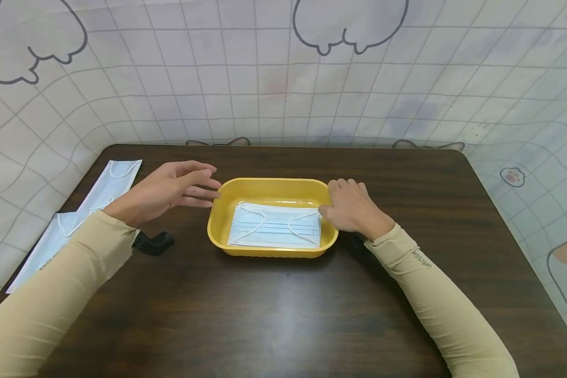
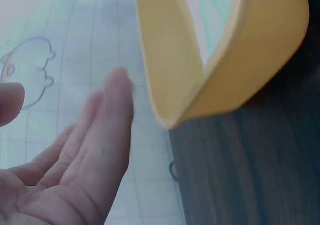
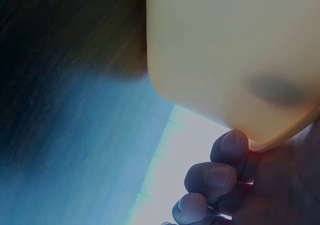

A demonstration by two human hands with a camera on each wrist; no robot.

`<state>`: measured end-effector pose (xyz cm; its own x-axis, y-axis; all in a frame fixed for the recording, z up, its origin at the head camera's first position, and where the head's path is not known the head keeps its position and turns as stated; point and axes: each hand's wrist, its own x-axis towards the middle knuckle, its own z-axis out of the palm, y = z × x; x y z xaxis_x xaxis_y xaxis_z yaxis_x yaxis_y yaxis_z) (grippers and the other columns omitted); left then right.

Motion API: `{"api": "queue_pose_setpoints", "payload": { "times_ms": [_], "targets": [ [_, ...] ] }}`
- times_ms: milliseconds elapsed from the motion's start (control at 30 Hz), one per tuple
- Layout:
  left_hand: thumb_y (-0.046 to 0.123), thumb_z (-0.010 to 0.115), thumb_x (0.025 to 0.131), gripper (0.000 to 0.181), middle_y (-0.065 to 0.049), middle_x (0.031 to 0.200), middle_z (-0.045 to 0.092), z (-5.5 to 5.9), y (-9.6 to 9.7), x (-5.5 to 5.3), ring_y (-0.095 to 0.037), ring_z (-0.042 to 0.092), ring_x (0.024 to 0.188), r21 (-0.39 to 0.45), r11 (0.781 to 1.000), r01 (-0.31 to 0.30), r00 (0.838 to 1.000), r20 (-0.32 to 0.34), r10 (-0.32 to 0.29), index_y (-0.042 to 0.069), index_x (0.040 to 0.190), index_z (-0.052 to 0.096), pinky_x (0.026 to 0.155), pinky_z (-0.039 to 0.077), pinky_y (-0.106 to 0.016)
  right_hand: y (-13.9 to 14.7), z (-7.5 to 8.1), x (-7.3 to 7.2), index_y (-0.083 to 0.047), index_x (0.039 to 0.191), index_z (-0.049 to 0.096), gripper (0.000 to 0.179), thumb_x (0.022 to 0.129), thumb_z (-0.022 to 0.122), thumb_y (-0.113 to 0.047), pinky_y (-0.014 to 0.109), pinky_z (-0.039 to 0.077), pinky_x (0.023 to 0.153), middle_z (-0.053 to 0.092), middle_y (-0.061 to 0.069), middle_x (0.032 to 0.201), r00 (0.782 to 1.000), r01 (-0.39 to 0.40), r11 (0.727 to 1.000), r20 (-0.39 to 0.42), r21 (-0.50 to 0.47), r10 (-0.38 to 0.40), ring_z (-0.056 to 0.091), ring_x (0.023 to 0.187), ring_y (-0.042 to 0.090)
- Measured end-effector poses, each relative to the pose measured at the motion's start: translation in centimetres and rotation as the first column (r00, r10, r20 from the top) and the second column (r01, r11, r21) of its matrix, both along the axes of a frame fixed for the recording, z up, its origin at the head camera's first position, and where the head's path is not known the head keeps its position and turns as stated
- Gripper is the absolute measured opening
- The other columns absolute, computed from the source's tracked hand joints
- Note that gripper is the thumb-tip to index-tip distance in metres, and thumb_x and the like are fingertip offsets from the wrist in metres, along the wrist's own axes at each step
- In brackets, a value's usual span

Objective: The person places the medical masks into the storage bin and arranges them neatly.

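Note:
A yellow plastic tray [image 1: 274,252] sits on the table, holding a pile of light blue face masks [image 1: 276,231] with white ear loops. My right hand [image 1: 354,206] grips the tray's right end, thumb over the rim. Curled fingertips [image 3: 215,177] show against the tray's outer side [image 3: 215,45] in the right wrist view. Just off the tray's left end is my left hand [image 1: 170,186], fingers extended and holding nothing. A gap separates the left hand [image 2: 85,165] from the tray's rim [image 2: 170,122] in the left wrist view.
More blue face masks [image 1: 107,184] lie along the table's left edge, partly hidden by the left arm. A black curved piece [image 1: 155,244] shows under the left wrist. The dark wooden table [image 1: 283,310] meets a grid-patterned cloth [image 1: 274,105] behind and at both sides.

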<state>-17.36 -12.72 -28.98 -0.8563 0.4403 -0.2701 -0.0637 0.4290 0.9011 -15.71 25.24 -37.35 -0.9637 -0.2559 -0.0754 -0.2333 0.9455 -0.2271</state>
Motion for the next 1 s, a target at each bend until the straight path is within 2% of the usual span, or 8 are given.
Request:
{"api": "queue_pose_setpoints", "payload": {
  "times_ms": [167, 367, 700, 833, 933, 1000],
  "targets": [
    [0.047, 0.060, 0.102, 0.061, -0.007, 0.129, 0.068, 0.7, -1.7, -0.3, -0.017, 0.074, 0.113, 0.005, 0.998, -0.061, 0.997, -0.049, 0.062, 0.009, 0.147, 0.045, 0.096, 0.060, -0.033, 0.0, -0.1, 0.0, -0.001, 0.111, 0.052, 0.037, 0.095, 0.046, -0.034, 0.042, 0.033, 0.083, 0.052, 0.011, 0.094, 1.000, 0.007, 1.000, 0.006, 0.004, -0.007, 0.046, 0.091, 0.032],
    [0.048, 0.058, 0.102, 0.060, 0.006, 0.120, 0.070, 1.2, -4.0, -0.8, -0.009, 0.074, 0.109, 0.013, 0.992, -0.124, 0.987, -0.104, 0.125, 0.010, 0.146, 0.044, 0.093, 0.060, -0.027, 0.0, -0.1, 0.0, -0.002, 0.110, 0.052, 0.036, 0.095, 0.046, -0.034, 0.042, 0.032, 0.084, 0.052, 0.011, 0.094, 1.000, 0.008, 1.000, 0.003, -0.005, -0.008, 0.046, 0.091, 0.032],
    [0.041, 0.059, 0.103, 0.051, 0.004, 0.115, 0.071, 1.3, -7.8, -1.9, -0.009, 0.076, 0.102, 0.084, 0.976, -0.203, 0.966, -0.144, 0.213, 0.009, 0.141, 0.047, 0.089, 0.060, -0.023, 0.0, -0.1, 0.0, -0.001, 0.110, 0.053, 0.036, 0.095, 0.047, -0.033, 0.043, 0.033, 0.083, 0.054, 0.012, 0.095, 1.000, -0.001, 1.000, -0.008, -0.014, 0.001, 0.046, 0.090, 0.033],
    [0.034, 0.063, 0.102, 0.042, 0.004, 0.109, 0.073, 1.1, -9.4, -2.1, -0.010, 0.077, 0.097, 0.169, 0.958, -0.230, 0.959, -0.130, 0.253, 0.008, 0.134, 0.051, 0.085, 0.060, -0.022, 0.0, -0.1, 0.0, -0.001, 0.109, 0.052, 0.035, 0.095, 0.047, -0.033, 0.043, 0.033, 0.084, 0.053, 0.012, 0.095, 1.000, 0.000, 1.000, -0.004, -0.014, 0.000, 0.046, 0.090, 0.032],
    [0.027, 0.065, 0.101, 0.034, 0.003, 0.105, 0.074, 0.8, -10.6, -2.4, -0.011, 0.078, 0.093, 0.255, 0.934, -0.251, 0.951, -0.113, 0.286, 0.007, 0.127, 0.056, 0.082, 0.061, -0.022, 0.0, -0.1, 0.0, -0.001, 0.109, 0.052, 0.035, 0.095, 0.047, -0.033, 0.043, 0.033, 0.084, 0.053, 0.012, 0.095, 1.000, 0.002, 1.000, -0.003, -0.011, -0.002, 0.046, 0.091, 0.033],
    [0.025, 0.066, 0.101, 0.030, 0.005, 0.104, 0.075, 0.6, -11.3, -2.5, -0.010, 0.077, 0.092, 0.267, 0.926, -0.268, 0.944, -0.122, 0.308, 0.008, 0.124, 0.058, 0.080, 0.061, -0.022, 0.0, -0.1, 0.1, -0.002, 0.110, 0.052, 0.035, 0.095, 0.047, -0.033, 0.043, 0.033, 0.084, 0.053, 0.012, 0.095, 1.000, 0.003, 1.000, -0.001, -0.010, -0.003, 0.046, 0.091, 0.032]
  ]
}}
